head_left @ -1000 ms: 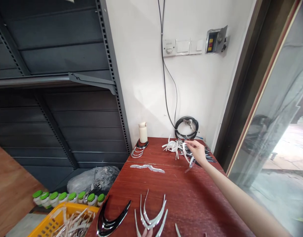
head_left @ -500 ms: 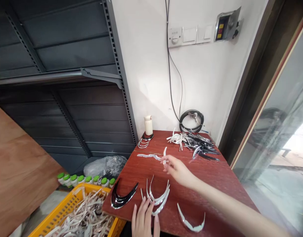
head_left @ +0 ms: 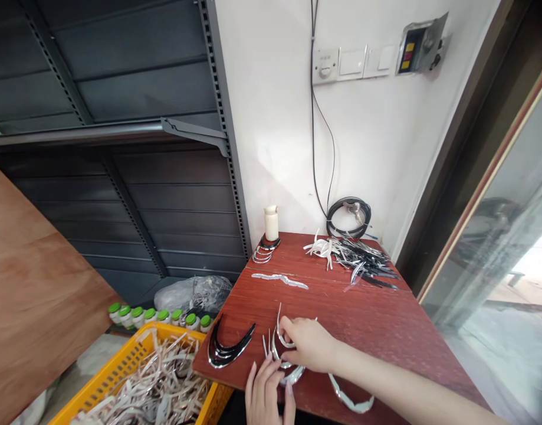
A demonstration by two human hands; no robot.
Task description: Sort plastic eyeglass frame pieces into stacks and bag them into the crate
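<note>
My right hand (head_left: 310, 342) is closed on a thin curved silver strip (head_left: 278, 321), held over a nested group of similar curved strips (head_left: 292, 376) near the table's front edge. My left hand (head_left: 267, 392) lies with fingers stretched out, the fingertips against the left side of that group. Left of the hands is a nest of black curved strips (head_left: 229, 352). A single pale curved strip (head_left: 352, 404) lies under my right forearm, partly hidden. Farther back on the table is a wavy silver strip (head_left: 279, 280).
The red-brown table (head_left: 386, 336) holds a cream bottle (head_left: 271, 224), a pile of black and silver strips (head_left: 363, 260) and coiled black cable (head_left: 348, 217) at the back. A yellow basket (head_left: 133, 354) full of strips stands at left, near green-lidded jars (head_left: 163, 317).
My right hand has come toward me from beside the wavy strip to the nested group, bringing a curved strip. My left hand stays at the group. The view has shifted slightly.
</note>
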